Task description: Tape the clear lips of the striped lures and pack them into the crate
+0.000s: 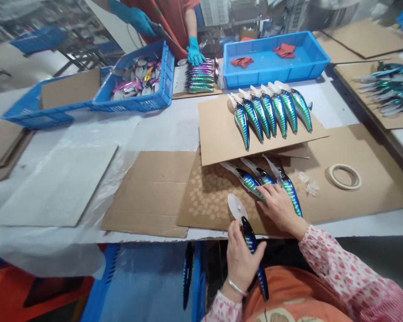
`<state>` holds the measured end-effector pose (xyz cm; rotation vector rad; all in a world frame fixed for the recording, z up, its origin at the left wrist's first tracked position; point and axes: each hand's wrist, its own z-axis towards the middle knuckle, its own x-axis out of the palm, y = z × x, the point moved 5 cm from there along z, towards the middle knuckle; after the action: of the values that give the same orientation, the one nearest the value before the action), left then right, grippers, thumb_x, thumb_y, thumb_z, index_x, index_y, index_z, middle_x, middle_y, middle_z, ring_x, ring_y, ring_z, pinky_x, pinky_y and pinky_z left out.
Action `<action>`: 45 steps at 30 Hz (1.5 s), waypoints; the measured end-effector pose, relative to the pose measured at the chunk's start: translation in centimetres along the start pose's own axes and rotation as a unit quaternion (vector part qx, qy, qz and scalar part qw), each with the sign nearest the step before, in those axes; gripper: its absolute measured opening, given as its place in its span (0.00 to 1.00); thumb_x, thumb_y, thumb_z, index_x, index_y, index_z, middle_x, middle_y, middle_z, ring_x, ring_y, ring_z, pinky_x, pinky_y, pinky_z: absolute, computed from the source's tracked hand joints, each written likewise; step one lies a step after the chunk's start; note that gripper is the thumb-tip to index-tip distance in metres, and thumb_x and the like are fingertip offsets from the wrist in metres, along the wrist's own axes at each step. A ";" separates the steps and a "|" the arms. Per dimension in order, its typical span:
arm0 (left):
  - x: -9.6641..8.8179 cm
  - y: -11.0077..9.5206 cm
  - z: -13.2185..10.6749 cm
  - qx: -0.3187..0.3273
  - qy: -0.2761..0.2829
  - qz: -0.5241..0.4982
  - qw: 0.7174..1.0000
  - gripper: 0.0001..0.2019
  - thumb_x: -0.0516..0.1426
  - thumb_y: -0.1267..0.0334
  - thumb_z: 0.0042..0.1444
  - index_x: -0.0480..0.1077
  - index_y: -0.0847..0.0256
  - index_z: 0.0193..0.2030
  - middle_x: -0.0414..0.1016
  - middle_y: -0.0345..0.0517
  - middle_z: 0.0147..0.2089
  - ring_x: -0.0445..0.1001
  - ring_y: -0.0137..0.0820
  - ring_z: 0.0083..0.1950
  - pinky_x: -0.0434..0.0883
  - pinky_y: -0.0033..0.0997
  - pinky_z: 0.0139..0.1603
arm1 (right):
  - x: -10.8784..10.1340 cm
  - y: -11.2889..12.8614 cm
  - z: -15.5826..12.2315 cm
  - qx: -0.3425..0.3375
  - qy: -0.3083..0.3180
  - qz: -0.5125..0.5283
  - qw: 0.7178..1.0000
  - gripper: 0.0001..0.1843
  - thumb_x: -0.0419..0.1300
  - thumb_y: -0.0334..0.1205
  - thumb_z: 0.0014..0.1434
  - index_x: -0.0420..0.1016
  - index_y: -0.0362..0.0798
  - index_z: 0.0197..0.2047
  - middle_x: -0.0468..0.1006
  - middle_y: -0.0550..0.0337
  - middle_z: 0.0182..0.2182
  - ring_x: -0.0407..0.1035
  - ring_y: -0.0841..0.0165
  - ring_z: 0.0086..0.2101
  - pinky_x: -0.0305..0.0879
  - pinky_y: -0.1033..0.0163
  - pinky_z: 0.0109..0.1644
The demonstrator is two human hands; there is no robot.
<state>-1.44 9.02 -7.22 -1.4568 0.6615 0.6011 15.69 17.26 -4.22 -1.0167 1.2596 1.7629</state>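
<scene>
Close to my body, my left hand (242, 259) is wrapped around a blue-black fishing lure (250, 239) with a clear lip pointing up and away. My right hand (280, 208) reaches over the cardboard, its fingers closed on the tail end of another fishing lure (250, 181) lying there. Beside those fingers are a middle lure (264, 175), partly hidden, and a right-hand lure (290, 192) running under the hand's far side. Just beyond, a raised cardboard sheet (218, 129) bears a row of several finished-looking green-blue lures (263, 112).
A tape roll (345, 176) and crumpled clear scraps (309, 183) lie to the right. Blue bins (275, 74) stand at the back, one holding red cloths. Across the table, a co-worker's gloved hand (195, 53) touches lined-up lures. Below the edge hangs a dark lure (187, 275).
</scene>
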 end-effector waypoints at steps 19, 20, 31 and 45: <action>-11.9 9.2 14.2 -0.194 -0.034 0.210 0.958 0.36 0.59 0.49 0.50 0.57 0.52 0.66 0.70 0.56 0.58 0.68 0.61 0.59 0.65 0.68 0.55 | -0.3 1.7 -5.6 -0.048 0.098 0.051 0.993 0.29 0.61 0.50 0.62 0.64 0.47 0.62 0.79 0.55 0.36 0.73 0.63 0.34 0.65 0.62 0.36; -12.0 8.7 13.9 -0.193 -0.063 0.207 0.957 0.35 0.58 0.46 0.51 0.56 0.46 0.65 0.69 0.52 0.61 0.66 0.62 0.61 0.63 0.70 0.56 | -1.7 -0.6 -5.4 -0.018 0.052 0.054 0.997 0.22 0.59 0.48 0.64 0.68 0.48 0.58 0.79 0.56 0.35 0.73 0.64 0.34 0.66 0.62 0.38; -7.2 -1.5 9.2 0.049 -0.067 0.020 0.996 0.27 0.57 0.45 0.55 0.67 0.55 0.58 0.76 0.51 0.54 0.76 0.48 0.51 0.73 0.52 0.55 | -10.5 -22.5 -7.5 0.195 -0.096 -0.104 0.971 0.07 0.60 0.42 0.60 0.75 0.46 0.38 0.76 0.47 0.39 0.65 0.53 0.45 0.60 0.48 0.51; -0.1 -13.0 5.8 0.222 0.074 -0.160 0.959 0.24 0.61 0.63 0.59 0.64 0.55 0.61 0.76 0.49 0.56 0.76 0.39 0.55 0.74 0.40 0.57 | -10.4 -3.8 -8.2 -0.045 0.005 0.239 0.970 0.05 0.51 0.35 0.68 0.65 0.49 0.46 0.73 0.54 0.36 0.66 0.64 0.37 0.67 0.59 0.43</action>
<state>8.18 14.43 1.84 -1.1553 0.6122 0.0792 24.96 9.13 1.93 -0.8127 1.5351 2.1933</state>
